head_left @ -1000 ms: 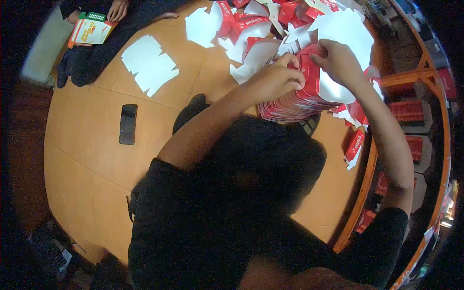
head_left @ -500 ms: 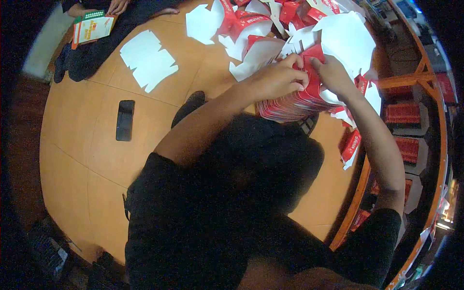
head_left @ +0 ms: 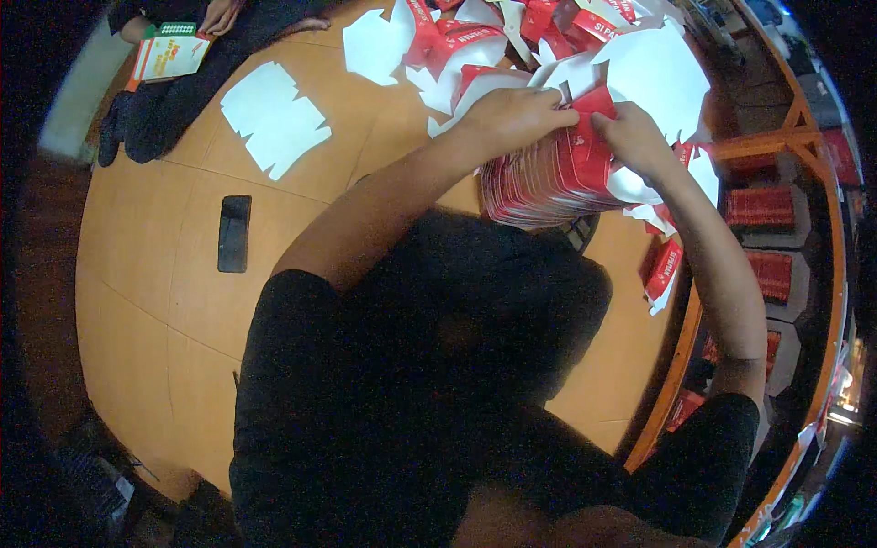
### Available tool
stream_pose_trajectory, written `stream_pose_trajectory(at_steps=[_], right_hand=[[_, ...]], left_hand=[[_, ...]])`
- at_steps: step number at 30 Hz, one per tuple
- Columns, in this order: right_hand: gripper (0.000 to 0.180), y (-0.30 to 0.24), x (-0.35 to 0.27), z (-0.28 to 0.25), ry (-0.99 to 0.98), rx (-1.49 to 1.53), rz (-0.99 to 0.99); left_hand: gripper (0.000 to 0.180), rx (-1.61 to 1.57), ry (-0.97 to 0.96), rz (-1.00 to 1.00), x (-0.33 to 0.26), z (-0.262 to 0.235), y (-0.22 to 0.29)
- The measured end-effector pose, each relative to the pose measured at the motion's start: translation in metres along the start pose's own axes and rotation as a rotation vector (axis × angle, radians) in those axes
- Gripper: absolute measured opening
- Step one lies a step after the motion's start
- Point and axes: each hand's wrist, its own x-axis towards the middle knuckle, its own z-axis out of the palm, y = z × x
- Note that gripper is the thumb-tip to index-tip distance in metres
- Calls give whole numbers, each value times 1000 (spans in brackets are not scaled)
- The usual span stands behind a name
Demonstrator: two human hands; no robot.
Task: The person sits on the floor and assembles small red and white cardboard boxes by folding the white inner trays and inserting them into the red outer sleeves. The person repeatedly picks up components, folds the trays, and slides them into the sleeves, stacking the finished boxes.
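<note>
Beyond my lap stands a tight row of red-and-white cardboard cartons point(head_left: 530, 194), folded flat with their edges side by side. At its right end a red carton point(head_left: 586, 151) faces me. My left hand point(head_left: 513, 121) pinches its upper left edge, fingers curled, with the fingertips partly hidden. My right hand point(head_left: 632, 139) grips the same carton from the right, thumb on its red face and the other fingers behind it. Just past my hands a large white carton blank point(head_left: 660, 75) lies among loose red and white cartons point(head_left: 466, 41).
A white blank point(head_left: 274, 119) and a black phone point(head_left: 235, 234) lie on the tan floor to the left. At the upper left sits another person, whose hand point(head_left: 219, 16) is by a printed box point(head_left: 172, 55). Along the right runs a wooden shelf frame point(head_left: 772, 146) with stacked red cartons point(head_left: 761, 208).
My left hand has shifted a little left and up along the carton's top, baring more of its red face. My right hand stays nearly in place. The view has tilted slightly.
</note>
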Motion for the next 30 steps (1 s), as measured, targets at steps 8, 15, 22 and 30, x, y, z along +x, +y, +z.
stream_pose_trajectory(at_steps=[8,15,22,30], right_hand=[[48,0,17,5,-174,-78,36],[55,-9,10,2,-219,371,178],[55,3,7,15,-229,467,181],[35,162,-14,-30,854,924,16]], left_hand=[[25,-243,167,3,-1,22,-7],[19,-408,230,-12,-1,32,-12],[18,-468,282,-34,-1,35,-10],[18,-693,400,-430,-2,30,16]])
